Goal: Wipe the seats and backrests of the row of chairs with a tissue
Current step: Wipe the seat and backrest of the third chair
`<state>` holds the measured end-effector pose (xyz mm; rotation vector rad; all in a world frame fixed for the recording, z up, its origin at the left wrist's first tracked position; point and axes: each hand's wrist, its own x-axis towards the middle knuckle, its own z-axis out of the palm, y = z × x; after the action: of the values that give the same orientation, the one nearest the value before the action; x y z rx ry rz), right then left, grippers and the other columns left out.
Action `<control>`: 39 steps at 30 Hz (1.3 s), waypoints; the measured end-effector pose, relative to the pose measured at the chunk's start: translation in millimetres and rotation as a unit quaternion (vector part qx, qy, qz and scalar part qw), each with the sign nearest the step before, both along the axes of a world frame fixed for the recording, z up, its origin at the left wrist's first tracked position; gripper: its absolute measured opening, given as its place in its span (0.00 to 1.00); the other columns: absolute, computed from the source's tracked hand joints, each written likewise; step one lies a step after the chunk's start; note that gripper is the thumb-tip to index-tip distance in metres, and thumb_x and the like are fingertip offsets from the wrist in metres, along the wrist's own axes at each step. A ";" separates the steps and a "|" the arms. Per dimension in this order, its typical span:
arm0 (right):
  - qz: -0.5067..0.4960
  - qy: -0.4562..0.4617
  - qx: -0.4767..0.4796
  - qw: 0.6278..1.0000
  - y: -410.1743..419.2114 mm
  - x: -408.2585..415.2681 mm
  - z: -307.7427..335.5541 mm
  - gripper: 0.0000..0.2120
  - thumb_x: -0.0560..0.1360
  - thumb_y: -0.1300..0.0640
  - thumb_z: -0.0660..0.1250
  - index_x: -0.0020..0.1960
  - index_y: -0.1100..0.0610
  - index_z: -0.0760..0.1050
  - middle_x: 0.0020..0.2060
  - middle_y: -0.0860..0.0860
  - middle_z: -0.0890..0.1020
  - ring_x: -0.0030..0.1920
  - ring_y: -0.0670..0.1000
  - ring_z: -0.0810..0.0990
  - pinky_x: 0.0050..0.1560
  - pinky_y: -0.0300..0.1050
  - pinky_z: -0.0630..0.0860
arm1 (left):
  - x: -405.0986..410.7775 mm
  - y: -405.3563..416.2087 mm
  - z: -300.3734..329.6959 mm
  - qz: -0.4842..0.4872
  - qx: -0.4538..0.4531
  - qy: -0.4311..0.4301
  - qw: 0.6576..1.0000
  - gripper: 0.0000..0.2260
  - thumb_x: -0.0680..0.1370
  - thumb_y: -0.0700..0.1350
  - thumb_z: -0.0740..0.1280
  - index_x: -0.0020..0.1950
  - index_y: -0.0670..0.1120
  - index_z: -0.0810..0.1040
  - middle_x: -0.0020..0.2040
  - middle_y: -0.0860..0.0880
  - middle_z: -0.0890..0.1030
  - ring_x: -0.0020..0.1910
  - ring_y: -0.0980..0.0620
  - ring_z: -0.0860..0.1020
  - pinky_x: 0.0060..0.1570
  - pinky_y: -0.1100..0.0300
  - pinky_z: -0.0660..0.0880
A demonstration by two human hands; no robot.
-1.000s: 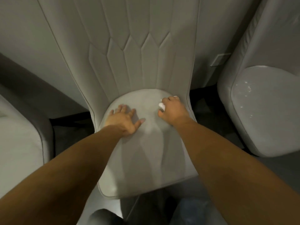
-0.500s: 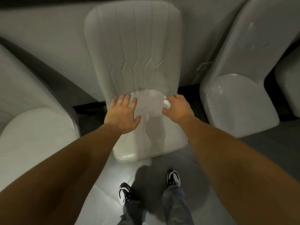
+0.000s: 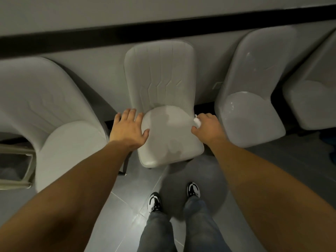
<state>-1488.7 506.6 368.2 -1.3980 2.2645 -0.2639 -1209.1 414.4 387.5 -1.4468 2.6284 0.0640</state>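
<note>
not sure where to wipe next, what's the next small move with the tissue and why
Probably carry the tissue in the right hand over to the seat of the chair on the right: that seat shows pale specks, the hand is already at the middle chair's right edge, and the left hand is open.

Tissue mostly buried in the right hand, only a white scrap shows. Far-right chair cut by the right frame edge; left chair cut at left. Metal-framed object at left edge blurred, unidentifiable. Both forearms run off the bottom.
</note>
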 end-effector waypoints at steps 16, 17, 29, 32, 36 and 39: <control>-0.036 0.034 -0.011 0.999 116.2 -171.8 52.5 0.21 0.77 0.50 0.69 0.67 0.58 0.73 0.60 0.57 0.76 0.62 0.58 0.71 0.59 0.50 0.70 | -178.1 63.2 56.1 -0.043 -0.015 -0.003 0.999 0.30 0.78 0.62 0.55 0.75 0.47 0.63 0.71 0.45 0.69 0.70 0.43 0.66 0.67 0.45 0.64; -0.035 0.038 -0.008 0.999 126.0 -195.1 54.2 0.21 0.77 0.50 0.68 0.67 0.57 0.73 0.60 0.57 0.76 0.62 0.58 0.71 0.59 0.50 0.70 | -201.5 72.5 58.4 -0.042 -0.019 0.002 0.999 0.29 0.78 0.62 0.55 0.74 0.47 0.64 0.71 0.44 0.70 0.70 0.43 0.66 0.67 0.45 0.65; -0.011 0.012 -0.005 1.000 209.1 -432.6 71.9 0.21 0.76 0.49 0.68 0.66 0.55 0.73 0.60 0.55 0.75 0.61 0.57 0.72 0.60 0.52 0.73 | -434.9 195.5 102.4 -0.033 -0.038 0.007 0.999 0.29 0.77 0.61 0.58 0.74 0.47 0.64 0.71 0.45 0.70 0.71 0.43 0.65 0.67 0.46 0.64; -0.007 -0.002 -0.020 1.000 201.1 -455.8 73.9 0.21 0.76 0.49 0.67 0.66 0.55 0.73 0.60 0.55 0.75 0.61 0.57 0.72 0.60 0.52 0.74 | -452.9 188.5 114.2 0.013 -0.054 -0.001 0.998 0.30 0.78 0.62 0.57 0.74 0.47 0.64 0.71 0.44 0.70 0.71 0.43 0.66 0.67 0.45 0.65; 0.006 -0.008 -0.022 1.000 183.8 -472.9 73.5 0.21 0.76 0.49 0.67 0.67 0.55 0.73 0.60 0.54 0.75 0.60 0.57 0.73 0.61 0.53 0.74 | -471.3 176.2 110.8 0.033 -0.047 -0.016 0.998 0.30 0.78 0.63 0.55 0.75 0.47 0.62 0.72 0.45 0.69 0.72 0.43 0.65 0.68 0.45 0.64; 0.017 0.002 -0.017 1.000 169.1 -483.2 71.8 0.21 0.76 0.49 0.68 0.67 0.55 0.73 0.60 0.54 0.75 0.61 0.56 0.72 0.61 0.53 0.74 | -488.9 166.3 99.4 0.033 -0.026 -0.012 0.999 0.31 0.78 0.63 0.55 0.76 0.47 0.62 0.72 0.45 0.69 0.72 0.44 0.64 0.68 0.46 0.64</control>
<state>-1971.9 675.6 440.0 -1.4538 2.2478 -0.2891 -1698.0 580.7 486.9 -1.5400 2.5822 -0.0156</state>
